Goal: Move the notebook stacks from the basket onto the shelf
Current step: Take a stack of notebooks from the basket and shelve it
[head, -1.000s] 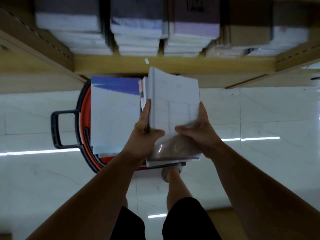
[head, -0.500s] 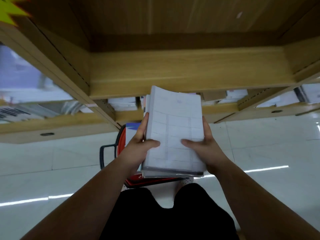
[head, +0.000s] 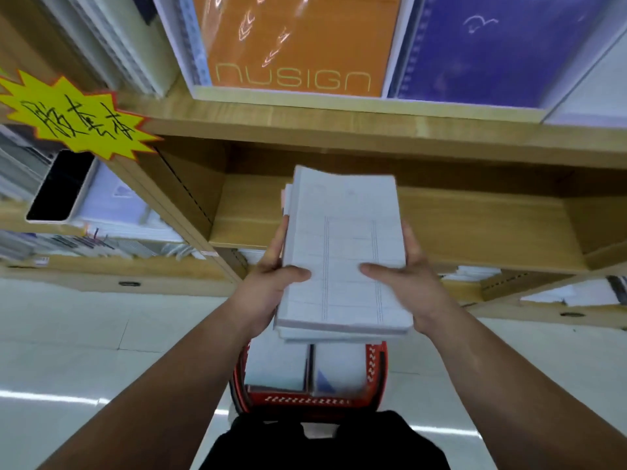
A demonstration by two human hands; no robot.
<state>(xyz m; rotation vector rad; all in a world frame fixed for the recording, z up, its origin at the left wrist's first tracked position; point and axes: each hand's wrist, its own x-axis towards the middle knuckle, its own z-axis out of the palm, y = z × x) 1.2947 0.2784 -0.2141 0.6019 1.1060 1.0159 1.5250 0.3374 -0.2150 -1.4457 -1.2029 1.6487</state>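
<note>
Stack: thick pile of white, ruled-cover notebooks, held level in the air in front of the empty wooden shelf bay, not yet resting on its board.
Left hand: clamped on the stack's left edge, thumb pressed across the top cover, fingers underneath.
Right hand: gripping the right edge the same way, thumb on top.
Basket: red plastic basket with a black rim, on the pale tiled floor below the stack, two white notebook piles side by side inside.
Above the stack: orange cover lettered "nusign" and a blue cover standing on the upper board.
Left of the stack: yellow starburst sign with handwriting.
</note>
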